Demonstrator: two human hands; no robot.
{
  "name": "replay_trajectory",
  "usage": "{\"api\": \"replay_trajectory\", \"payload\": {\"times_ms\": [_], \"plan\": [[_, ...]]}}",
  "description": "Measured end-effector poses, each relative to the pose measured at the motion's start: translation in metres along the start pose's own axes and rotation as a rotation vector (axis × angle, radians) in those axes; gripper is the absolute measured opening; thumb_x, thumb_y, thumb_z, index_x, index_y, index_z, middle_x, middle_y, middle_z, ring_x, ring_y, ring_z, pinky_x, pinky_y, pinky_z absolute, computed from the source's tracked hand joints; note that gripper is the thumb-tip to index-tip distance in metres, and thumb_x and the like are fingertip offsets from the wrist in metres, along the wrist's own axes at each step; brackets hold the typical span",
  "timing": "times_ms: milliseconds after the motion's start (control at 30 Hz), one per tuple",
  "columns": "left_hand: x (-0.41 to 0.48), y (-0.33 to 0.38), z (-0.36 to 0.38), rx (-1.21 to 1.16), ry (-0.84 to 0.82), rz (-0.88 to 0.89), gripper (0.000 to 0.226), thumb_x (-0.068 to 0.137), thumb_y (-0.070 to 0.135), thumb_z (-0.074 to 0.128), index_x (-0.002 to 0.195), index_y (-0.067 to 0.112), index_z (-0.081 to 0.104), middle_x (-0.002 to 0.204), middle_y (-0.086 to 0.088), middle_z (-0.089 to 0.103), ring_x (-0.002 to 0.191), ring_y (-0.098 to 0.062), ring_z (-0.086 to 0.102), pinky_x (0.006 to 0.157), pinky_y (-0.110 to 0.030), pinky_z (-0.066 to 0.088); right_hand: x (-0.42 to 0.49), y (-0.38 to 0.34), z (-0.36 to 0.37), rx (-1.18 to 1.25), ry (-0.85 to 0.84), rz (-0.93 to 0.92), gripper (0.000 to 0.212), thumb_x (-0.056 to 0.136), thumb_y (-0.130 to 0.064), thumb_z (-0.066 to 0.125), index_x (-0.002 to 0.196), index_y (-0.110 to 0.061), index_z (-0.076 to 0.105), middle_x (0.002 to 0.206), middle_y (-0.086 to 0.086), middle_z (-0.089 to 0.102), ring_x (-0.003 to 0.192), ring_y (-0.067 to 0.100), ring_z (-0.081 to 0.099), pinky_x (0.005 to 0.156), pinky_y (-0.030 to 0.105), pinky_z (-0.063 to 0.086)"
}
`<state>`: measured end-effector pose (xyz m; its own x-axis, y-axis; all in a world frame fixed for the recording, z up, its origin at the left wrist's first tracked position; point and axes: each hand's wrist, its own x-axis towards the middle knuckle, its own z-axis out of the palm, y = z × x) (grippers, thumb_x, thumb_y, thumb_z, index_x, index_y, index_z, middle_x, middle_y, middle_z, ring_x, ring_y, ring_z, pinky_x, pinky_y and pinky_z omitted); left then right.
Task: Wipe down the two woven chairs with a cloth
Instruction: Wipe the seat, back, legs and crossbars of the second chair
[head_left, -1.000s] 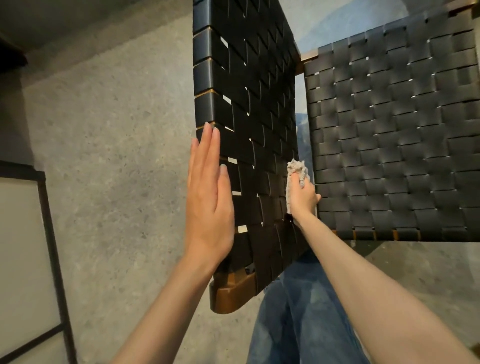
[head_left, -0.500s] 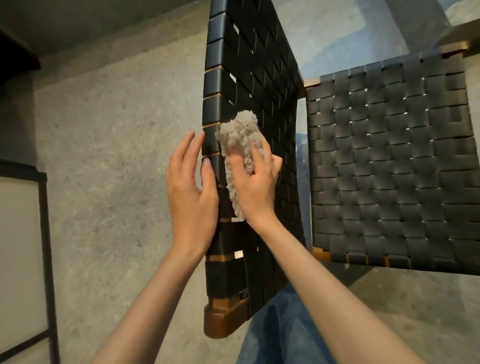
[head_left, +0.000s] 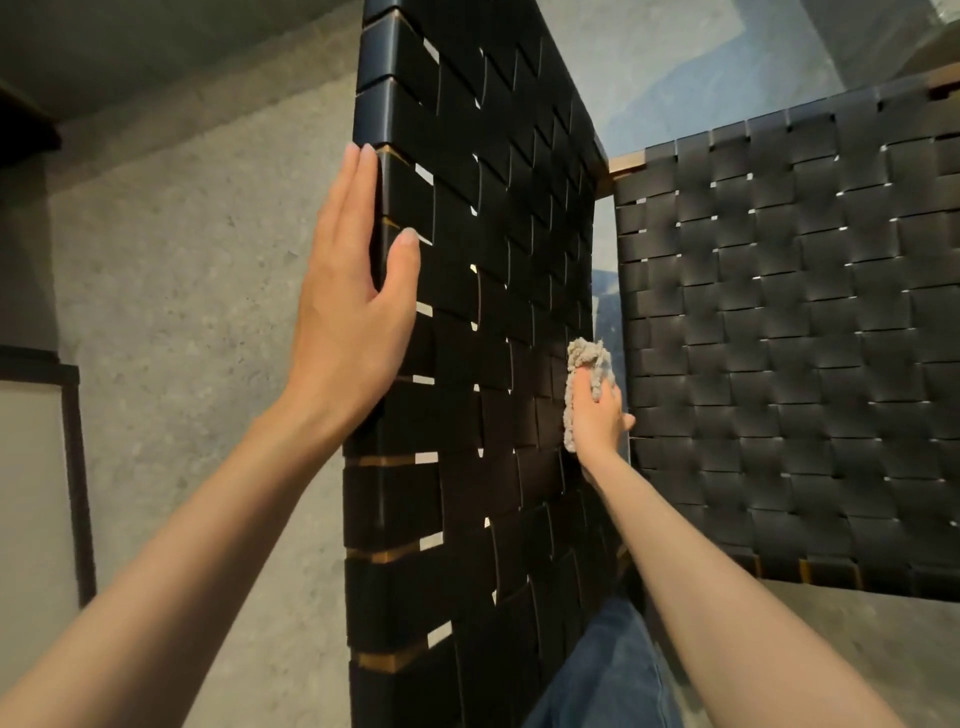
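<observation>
Poking out lowest and nearest is a leg in blue jeans (head_left: 597, 675), tucked right beside the first woven chair (head_left: 493, 389), which is tipped so its black strap panel stands edge-on to the person. Up comes the left hand (head_left: 353, 306), flat against the panel's near edge, fingers straight and pressed together along the side, thumb lying on the face of the weave. That is a brace, not a grab. Further along the same panel, the right hand (head_left: 597, 421) has the pale shaggy cloth (head_left: 584, 364) bunched in curled fingers and pressed onto the straps near the far edge. So this looks like the wiping of chair one, mid-pass. Next, I reckon, the cloth must travel across the rest of this weave with steady pressure while the left hand holds the panel from swinging, and the gaps between straps could snag the pile. Beyond, the second woven chair (head_left: 805, 338) waits, its panel facing us, no hand on it, with the grey concrete floor (head_left: 182, 260) behind.
</observation>
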<state>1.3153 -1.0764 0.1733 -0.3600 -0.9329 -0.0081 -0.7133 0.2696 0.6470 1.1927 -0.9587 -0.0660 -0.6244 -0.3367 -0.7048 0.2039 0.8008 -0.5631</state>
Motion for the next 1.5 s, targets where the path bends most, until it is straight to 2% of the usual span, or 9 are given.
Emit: {"api": "replay_trajectory", "payload": {"times_ms": [167, 367, 533, 700, 833, 1000, 1167, 1367, 1500], "plan": [[0.004, 0.002, 0.003, -0.025, 0.021, -0.004, 0.056, 0.101, 0.019, 0.04, 0.151, 0.017, 0.018, 0.158, 0.007, 0.016, 0.141, 0.004, 0.01, 0.111, -0.006, 0.008, -0.007, -0.01, 0.0, 0.071, 0.038, 0.025, 0.052, 0.098, -0.05, 0.037, 0.137, -0.017, 0.046, 0.135, 0.009, 0.049, 0.126, 0.03, 0.036, 0.102, 0.044, 0.033], [0.005, 0.007, 0.0, -0.079, 0.054, -0.038, 0.049, 0.102, 0.02, 0.039, 0.149, 0.017, 0.026, 0.156, 0.006, 0.023, 0.141, 0.003, 0.017, 0.116, -0.017, 0.014, -0.085, -0.09, -0.002, 0.293, -0.059, -0.334, 0.038, 0.095, -0.048, 0.047, 0.127, -0.029, 0.052, 0.107, -0.01, 0.046, 0.115, 0.022, 0.044, 0.089, 0.035, 0.041], [0.029, 0.01, -0.004, -0.133, 0.077, -0.054, 0.046, 0.102, 0.016, 0.04, 0.147, 0.016, 0.031, 0.154, 0.005, 0.027, 0.139, 0.003, 0.021, 0.116, -0.023, 0.021, -0.117, -0.17, 0.003, 0.295, -0.11, -0.606, 0.039, 0.086, -0.054, 0.041, 0.124, -0.053, 0.037, 0.142, -0.004, 0.037, 0.109, 0.004, 0.024, 0.096, 0.033, 0.031], [0.061, 0.012, -0.003, -0.127, 0.076, -0.053, 0.048, 0.101, 0.018, 0.04, 0.148, 0.018, 0.029, 0.156, 0.006, 0.022, 0.141, 0.002, 0.018, 0.117, -0.026, 0.021, -0.103, -0.181, 0.013, 0.236, 0.027, -0.827, 0.038, 0.088, -0.05, 0.041, 0.125, -0.054, 0.033, 0.144, -0.001, 0.041, 0.103, 0.002, 0.025, 0.083, 0.016, 0.026], [0.075, 0.014, 0.003, 0.032, 0.044, 0.026, 0.052, 0.1, 0.018, 0.042, 0.149, 0.018, 0.025, 0.157, 0.005, 0.019, 0.142, 0.001, 0.014, 0.112, -0.008, 0.011, -0.048, -0.151, 0.018, 0.176, 0.05, -0.555, 0.055, 0.087, -0.055, 0.04, 0.136, -0.031, 0.046, 0.138, 0.008, 0.047, 0.117, 0.022, 0.037, 0.096, 0.043, 0.039], [0.09, 0.012, 0.008, 0.085, 0.019, 0.05, 0.058, 0.1, 0.018, 0.042, 0.152, 0.018, 0.016, 0.159, 0.006, 0.014, 0.143, 0.002, 0.01, 0.113, -0.011, 0.009, 0.036, -0.105, 0.015, 0.079, -0.025, -0.158, 0.058, 0.096, -0.053, 0.036, 0.147, -0.026, 0.032, 0.15, 0.006, 0.03, 0.135, 0.029, 0.024, 0.112, 0.051, 0.023], [0.092, 0.011, 0.011, 0.09, 0.024, 0.056, 0.058, 0.1, 0.017, 0.041, 0.152, 0.019, 0.014, 0.159, 0.007, 0.013, 0.143, 0.002, 0.009, 0.115, -0.015, 0.01, 0.064, -0.092, 0.014, 0.013, -0.035, 0.059, 0.058, 0.098, -0.054, 0.028, 0.15, -0.028, 0.024, 0.157, 0.0, 0.023, 0.139, 0.035, 0.016, 0.113, 0.054, 0.017], [0.091, 0.014, 0.01, 0.032, 0.04, 0.037, 0.054, 0.101, 0.018, 0.039, 0.151, 0.019, 0.019, 0.158, 0.007, 0.017, 0.142, 0.003, 0.013, 0.116, -0.018, 0.013, 0.011, -0.133, 0.015, 0.224, -0.039, -0.163, 0.053, 0.096, -0.053, 0.038, 0.145, -0.03, 0.035, 0.149, 0.003, 0.034, 0.138, 0.027, 0.022, 0.105, 0.043, 0.029], [0.092, 0.019, 0.005, -0.07, 0.104, 0.0, 0.044, 0.101, 0.013, 0.039, 0.145, 0.016, 0.035, 0.15, 0.006, 0.035, 0.136, 0.005, 0.027, 0.113, -0.014, 0.022, -0.045, -0.206, 0.012, 0.333, -0.121, -0.456, 0.033, 0.086, -0.058, 0.04, 0.117, -0.067, 0.034, 0.137, -0.001, 0.04, 0.122, 0.02, 0.036, 0.101, 0.04, 0.036]]}}
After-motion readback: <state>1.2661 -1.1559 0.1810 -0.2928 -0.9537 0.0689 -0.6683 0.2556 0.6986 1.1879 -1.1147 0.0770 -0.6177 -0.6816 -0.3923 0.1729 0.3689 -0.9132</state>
